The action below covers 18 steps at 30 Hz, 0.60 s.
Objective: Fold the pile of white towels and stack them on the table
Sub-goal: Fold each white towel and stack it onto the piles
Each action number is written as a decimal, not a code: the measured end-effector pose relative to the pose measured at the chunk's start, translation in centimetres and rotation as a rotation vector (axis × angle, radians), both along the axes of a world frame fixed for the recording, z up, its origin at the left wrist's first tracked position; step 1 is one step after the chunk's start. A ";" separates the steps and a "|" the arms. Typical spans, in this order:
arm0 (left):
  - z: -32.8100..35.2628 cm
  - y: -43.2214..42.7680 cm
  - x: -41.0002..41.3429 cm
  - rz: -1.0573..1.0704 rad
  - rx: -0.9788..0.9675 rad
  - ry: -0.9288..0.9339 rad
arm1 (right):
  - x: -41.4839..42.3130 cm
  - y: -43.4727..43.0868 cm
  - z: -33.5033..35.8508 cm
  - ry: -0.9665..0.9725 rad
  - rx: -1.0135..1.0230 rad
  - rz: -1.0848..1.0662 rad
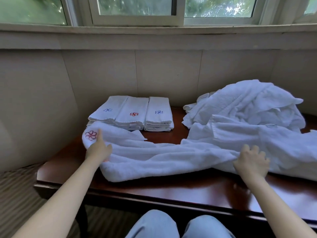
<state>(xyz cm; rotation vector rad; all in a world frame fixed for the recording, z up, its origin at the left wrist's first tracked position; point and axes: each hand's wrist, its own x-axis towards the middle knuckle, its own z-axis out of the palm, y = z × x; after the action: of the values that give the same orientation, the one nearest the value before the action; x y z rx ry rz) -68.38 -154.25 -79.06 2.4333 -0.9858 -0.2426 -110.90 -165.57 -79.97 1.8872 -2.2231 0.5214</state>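
- Dark polished table (171, 189) set against a panelled wall below a window (135, 6); a person is seated at its near edge.
- One towel (171, 160) lies drawn out lengthwise across the table, spanning from the left hand (98, 149) to the right hand (251, 163).
- Left hand: on the towel's left end, index finger straight along the cloth, just beside a red emblem (91, 135). The other fingers appear tucked under the edge, holding it.
- Right hand: fingers curled, gripping a gathered bunch of the same towel.
- Folded stacks (132, 114), three side by side, sit just beyond the left hand. The towel's end appears to touch the nearest one.
- Loose pile (248, 103) is heaped beyond the right hand and to its right. Where the held towel ends against it cannot be determined.
- Handling assessment: terry cloth, judged soft, limp and light, with a grippy nap. It will likely sag wherever unsupported.
- Recommended hold: corners or hemmed edge, both ends kept taut so the folds lie square.
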 end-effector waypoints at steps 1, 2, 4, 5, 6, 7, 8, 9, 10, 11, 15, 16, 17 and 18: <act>-0.2 0.1 0.2 -0.042 0.046 -0.047 | 0.2 0.1 0.0 0.039 0.069 -0.009; -0.5 0.2 0.3 -0.087 0.048 -0.080 | 0.7 0.3 0.1 0.087 0.119 0.008; -1.1 0.7 -0.3 -0.199 -0.003 -0.083 | 2.5 0.8 0.4 0.173 0.113 0.145; -1.4 1.1 -0.7 -0.271 0.000 -0.077 | 3.9 1.1 0.6 0.191 0.086 0.266; -1.8 1.6 -1.2 -0.351 0.031 -0.077 | 5.5 1.5 0.7 0.175 0.078 0.412; -2.0 2.1 -1.8 -0.426 0.077 -0.089 | 7.2 2.0 0.7 0.122 0.112 0.559; -2.0 2.6 -2.3 -0.499 0.108 -0.121 | 8.8 2.7 0.5 0.069 0.175 0.693; -1.9 3.1 -2.8 -0.556 0.134 -0.154 | 10.4 3.3 0.3 0.046 0.251 0.816; -1.7 3.6 -3.1 -0.609 0.159 -0.172 | 11.7 3.9 0.0 0.056 0.327 0.917; -1.4 4.2 -3.4 -0.658 0.182 -0.170 | 12.8 4.3 -0.4 0.079 0.402 0.987; -0.8 6.6 -4.0 -0.780 0.140 -0.063 | 14.1 4.9 -0.3 -0.089 0.547 1.081; -0.6 6.9 -4.2 -0.779 0.070 -0.022 | 14.0 5.1 -0.1 -0.101 0.560 1.115; -0.4 7.2 -4.3 -0.775 -0.019 0.003 | 13.9 5.4 0.1 -0.101 0.581 1.148; -0.1 7.3 -4.5 -0.759 -0.106 0.013 | 13.8 5.8 0.2 -0.093 0.609 1.161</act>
<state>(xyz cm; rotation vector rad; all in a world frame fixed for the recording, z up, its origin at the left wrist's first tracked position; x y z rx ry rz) -72.89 -146.95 -79.17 1.8569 -1.8260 -0.4420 -97.12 -159.81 -79.77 3.4371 -1.1271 0.0108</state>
